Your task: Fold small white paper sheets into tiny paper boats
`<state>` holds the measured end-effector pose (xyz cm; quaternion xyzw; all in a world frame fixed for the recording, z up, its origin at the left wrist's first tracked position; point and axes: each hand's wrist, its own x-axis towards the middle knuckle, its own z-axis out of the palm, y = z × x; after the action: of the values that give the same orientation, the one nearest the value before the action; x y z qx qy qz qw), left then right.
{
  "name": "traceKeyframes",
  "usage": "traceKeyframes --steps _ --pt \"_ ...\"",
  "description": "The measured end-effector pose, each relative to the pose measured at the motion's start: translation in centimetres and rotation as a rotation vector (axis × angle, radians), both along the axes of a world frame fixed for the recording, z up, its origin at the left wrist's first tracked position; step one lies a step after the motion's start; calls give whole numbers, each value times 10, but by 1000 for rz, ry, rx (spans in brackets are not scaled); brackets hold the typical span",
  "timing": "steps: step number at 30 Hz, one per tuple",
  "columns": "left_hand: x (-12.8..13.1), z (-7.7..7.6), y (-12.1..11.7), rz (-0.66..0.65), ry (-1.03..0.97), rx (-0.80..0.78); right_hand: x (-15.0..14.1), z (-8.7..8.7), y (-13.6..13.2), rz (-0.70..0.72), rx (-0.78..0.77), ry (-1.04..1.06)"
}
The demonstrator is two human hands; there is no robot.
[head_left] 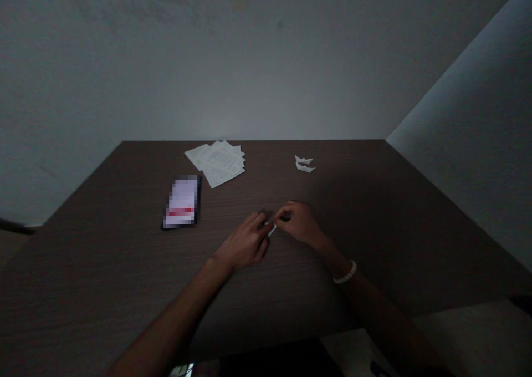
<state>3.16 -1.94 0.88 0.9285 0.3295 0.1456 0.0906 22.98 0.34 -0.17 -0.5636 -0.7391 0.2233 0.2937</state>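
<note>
My left hand (246, 244) and my right hand (300, 222) meet over the middle of a dark wooden table (103, 277). Both pinch a small white folded paper (271, 230) between their fingertips; only a sliver of it shows between the hands. The fingers of both hands are curled around it. My right wrist wears a white bead bracelet (346, 275).
A loose stack of white paper sheets (216, 162) lies at the back of the table. A phone (182, 202) with a lit screen lies to the left of my hands. Two small folded paper boats (305, 164) sit at the back right. Walls close the table in behind and to the right.
</note>
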Motion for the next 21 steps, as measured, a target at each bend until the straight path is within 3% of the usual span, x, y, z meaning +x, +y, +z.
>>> traceKeyframes --steps 11,21 --pt "-1 -4 0 15 3 32 0 2 2 -10 -56 -1" --pt "-1 0 0 43 107 101 9 -4 4 27 19 29"
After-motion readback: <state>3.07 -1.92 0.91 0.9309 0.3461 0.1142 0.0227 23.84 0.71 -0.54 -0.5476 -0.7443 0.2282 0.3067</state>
